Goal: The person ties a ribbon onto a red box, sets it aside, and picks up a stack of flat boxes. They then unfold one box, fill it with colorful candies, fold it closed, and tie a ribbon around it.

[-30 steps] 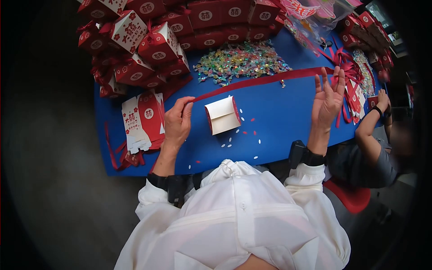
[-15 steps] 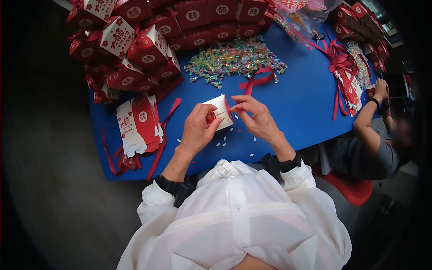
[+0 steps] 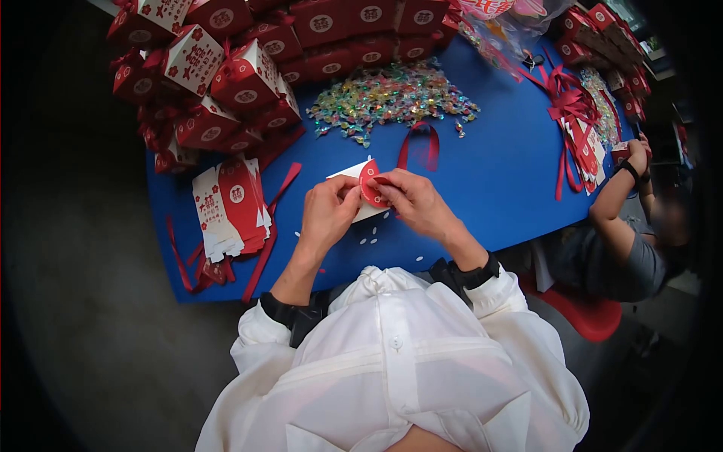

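Observation:
A partly folded paper gift box [image 3: 370, 213], white on the visible side, is between my hands above the table's near edge. Its rounded red flap [image 3: 367, 175] stands up, bent toward the middle. My left hand [image 3: 329, 211] is closed on the left side of the box, thumb on top. The fingers of my right hand [image 3: 420, 202] pinch the flap from the right. Part of the box is hidden under both hands. Just beyond them a loop of dark red ribbon [image 3: 433, 151] rests on the blue table [image 3: 301, 271].
Wrapped candies [image 3: 392, 94] lie heaped beyond my hands. Finished red boxes [image 3: 245, 79] are stacked at the far left. Flat box blanks [image 3: 237, 200] and ribbons lie on the left. A co-worker's arm [image 3: 614, 192] is at the right, near more ribbons [image 3: 565, 98].
My right hand has moved left onto the red flap, which now shows more of its face. The ribbon loop beyond has shifted and changed shape. My left hand stays on the box.

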Demonstrator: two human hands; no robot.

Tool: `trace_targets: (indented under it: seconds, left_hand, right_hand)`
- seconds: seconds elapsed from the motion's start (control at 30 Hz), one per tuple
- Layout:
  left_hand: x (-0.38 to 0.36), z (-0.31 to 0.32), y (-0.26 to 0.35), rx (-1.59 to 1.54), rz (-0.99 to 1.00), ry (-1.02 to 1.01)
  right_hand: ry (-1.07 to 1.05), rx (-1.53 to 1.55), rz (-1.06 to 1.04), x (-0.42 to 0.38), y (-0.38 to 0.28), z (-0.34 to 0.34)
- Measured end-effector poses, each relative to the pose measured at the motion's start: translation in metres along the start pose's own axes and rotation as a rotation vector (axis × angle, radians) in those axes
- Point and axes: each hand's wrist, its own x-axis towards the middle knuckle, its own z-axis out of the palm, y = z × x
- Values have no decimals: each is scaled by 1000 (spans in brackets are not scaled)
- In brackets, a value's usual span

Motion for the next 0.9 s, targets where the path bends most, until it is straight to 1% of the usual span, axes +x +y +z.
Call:
trace_targets:
  seconds: [0.03,0.07,0.1,0.17,0.2,0.27,0.3,0.37,0.47,0.53,0.57,0.63,0.67,0.7,0.73,0.8,0.83,0.9]
  left_hand:
    - [0,1,2,-1,-3,3]
    - [0,2,5,-120,-87,-50]
    - [0,2,6,-239,-170,-104]
    - [1,3,3,-277,-193,-122]
    - [2,3,2,-314,-212,-140]
    - [4,-2,2,-292,-183,-143]
    - [4,-6,3,-272,-155,-141]
    - [6,-14,3,-276,-147,-164]
    - [8,-20,-1,-274,-156,-210]
    - [5,-18,-4,-237,-86,-189]
    - [5,-15,-8,-238,-88,-189]
    - [5,-9,-13,-113,15,-95]
    - [4,-6,-12,-115,15,-92]
    - [2,-3,-6,-59,22,-42]
    - [1,-2,-3,-3,28,8]
    - [2,-2,-6,39,34,16]
    - [2,-1,-7,80,36,22]
    - [1,0,-1,77,20,18]
  right_hand:
    - [34,79,43,2,0,0]
    - [71,158,86,4,1,0]
    - [70,159,86,7,1,-1]
    - [-47,278,279,12,0,-6]
    - [-41,278,279,13,1,-8]
    - [-106,364,346,14,0,-7]
    - [-104,365,347,13,2,-3]
    - [-100,507,360,8,5,7]
    - [-112,515,392,5,-2,12]
    - [-112,470,393,5,0,12]
    - [-119,468,407,5,2,12]
    - [-130,463,421,5,1,12]
    - [-109,368,316,6,-2,13]
    - [-88,272,210,6,-4,13]
    - [-90,271,209,7,-2,14]
    - [-83,129,126,9,3,13]
    - [-82,128,125,10,3,11]
    - [-174,12,279,12,-3,6]
